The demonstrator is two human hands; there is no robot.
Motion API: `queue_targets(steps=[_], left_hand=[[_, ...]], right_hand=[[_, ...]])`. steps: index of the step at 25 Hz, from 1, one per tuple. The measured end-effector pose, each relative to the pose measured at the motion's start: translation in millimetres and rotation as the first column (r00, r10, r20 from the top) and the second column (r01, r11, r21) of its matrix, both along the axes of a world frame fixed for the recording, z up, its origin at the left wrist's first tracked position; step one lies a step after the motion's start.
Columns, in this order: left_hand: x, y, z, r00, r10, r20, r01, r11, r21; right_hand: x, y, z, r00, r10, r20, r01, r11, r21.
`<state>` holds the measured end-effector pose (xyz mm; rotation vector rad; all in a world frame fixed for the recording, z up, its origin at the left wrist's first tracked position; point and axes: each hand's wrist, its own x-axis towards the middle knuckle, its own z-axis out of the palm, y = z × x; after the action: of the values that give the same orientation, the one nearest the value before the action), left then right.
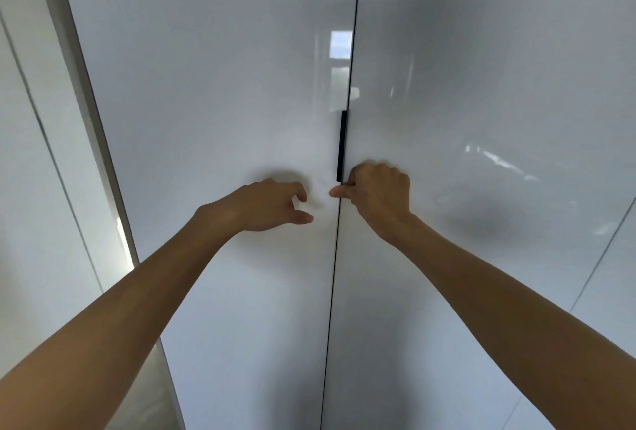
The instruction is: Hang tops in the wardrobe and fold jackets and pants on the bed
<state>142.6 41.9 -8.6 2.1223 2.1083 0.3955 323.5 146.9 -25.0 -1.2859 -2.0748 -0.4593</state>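
The head view is filled by the glossy white wardrobe (241, 292), standing directly before the person, with only a thin dark seam between its left door (206, 103) and right door (481, 120). The right hand (378, 192) has its grip clenched on the right door's edge at the seam, just under the black handle (341, 146), thumb pointing left. The left hand (272, 206) is by the left door near the seam, its grip released, fingers loosely bent and holding nothing.

Handle (341, 146) on seam (332, 292) between wardrobe doors (213, 85) — right hand (378, 194) just below (left hand (272, 204) leftward).
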Motion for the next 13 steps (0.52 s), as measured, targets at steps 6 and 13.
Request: queue_targets(steps=[6,13], left_hand=[[-0.2,15.1,-7.2,0.999,-0.019,0.043,0.019,1.0,-0.019],[2.8,-1.8,-14.4,0.999,0.011,0.044,-0.008,0.998,-0.061]], right_hand=[[-8.1,-3.3,-1.6,0.995,-0.048,0.09,0.042,0.997,0.072],[-10.2,-9.2,0.7,0.99,0.025,0.137,-0.031,0.999,0.04]])
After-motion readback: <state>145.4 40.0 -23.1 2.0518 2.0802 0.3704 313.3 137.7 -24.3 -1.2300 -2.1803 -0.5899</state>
